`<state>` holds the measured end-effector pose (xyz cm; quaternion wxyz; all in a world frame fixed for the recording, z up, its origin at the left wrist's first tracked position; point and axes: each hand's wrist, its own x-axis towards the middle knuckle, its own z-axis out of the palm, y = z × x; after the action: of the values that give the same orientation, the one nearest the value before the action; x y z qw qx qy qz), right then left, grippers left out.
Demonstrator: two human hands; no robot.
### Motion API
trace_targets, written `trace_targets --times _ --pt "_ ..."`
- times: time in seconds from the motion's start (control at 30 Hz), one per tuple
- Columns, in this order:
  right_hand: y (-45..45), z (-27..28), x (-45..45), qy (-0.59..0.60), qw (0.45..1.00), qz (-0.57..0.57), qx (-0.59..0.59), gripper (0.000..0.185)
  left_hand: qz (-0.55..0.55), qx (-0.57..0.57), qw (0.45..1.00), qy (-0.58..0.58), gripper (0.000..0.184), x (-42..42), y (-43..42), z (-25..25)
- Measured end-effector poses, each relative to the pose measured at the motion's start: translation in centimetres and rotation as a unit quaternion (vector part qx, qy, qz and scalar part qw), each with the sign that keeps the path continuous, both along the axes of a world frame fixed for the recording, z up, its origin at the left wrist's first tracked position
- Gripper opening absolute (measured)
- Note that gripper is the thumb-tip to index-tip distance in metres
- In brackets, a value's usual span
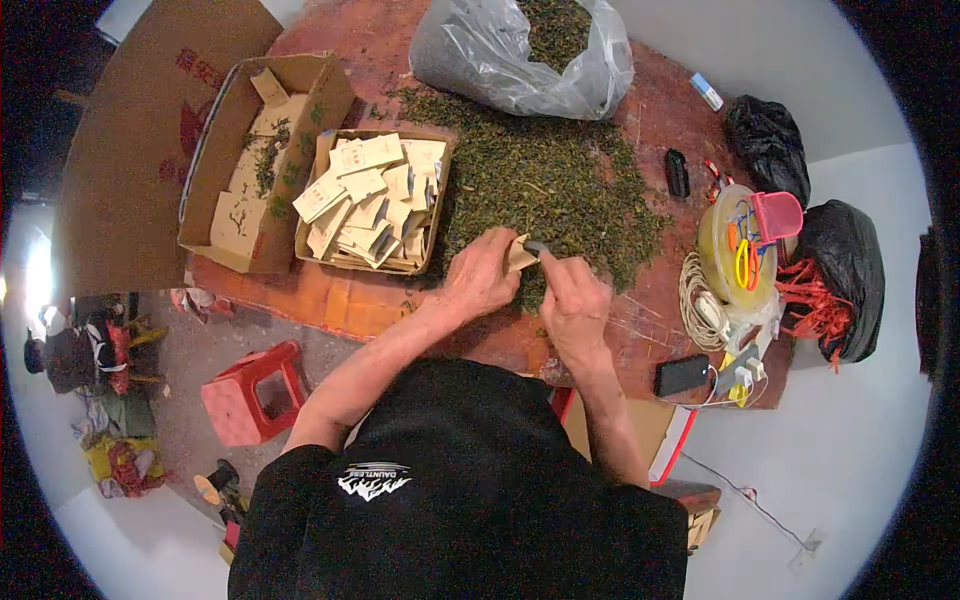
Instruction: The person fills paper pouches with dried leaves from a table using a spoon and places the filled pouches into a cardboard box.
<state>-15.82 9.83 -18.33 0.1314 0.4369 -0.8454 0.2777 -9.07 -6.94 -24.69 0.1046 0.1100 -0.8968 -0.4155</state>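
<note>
My left hand is closed around a small kraft-paper packet, its mouth turned to the right. In my right hand is a small grey metal spoon, its tip at the packet's mouth; most of it is hidden by the fingers. Both hands are over the near edge of a spread pile of dried leaves that look like tea. Left of my left hand, a shallow cardboard box holds many similar packets, heaped loosely.
A larger cardboard box with leaf scraps stands at the left. Behind the pile sits a clear plastic bag of leaves. To the right are a plastic tub, a coiled cord, a phone and black bags. A red stool stands below.
</note>
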Motion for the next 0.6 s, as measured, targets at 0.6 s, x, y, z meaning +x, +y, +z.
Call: trace_targets --times 0.6 --pt "0.7 0.8 0.4 0.031 0.997 0.022 -0.064 0.040 0.045 0.026 0.998 -0.023 0.047 1.0 0.2 0.4"
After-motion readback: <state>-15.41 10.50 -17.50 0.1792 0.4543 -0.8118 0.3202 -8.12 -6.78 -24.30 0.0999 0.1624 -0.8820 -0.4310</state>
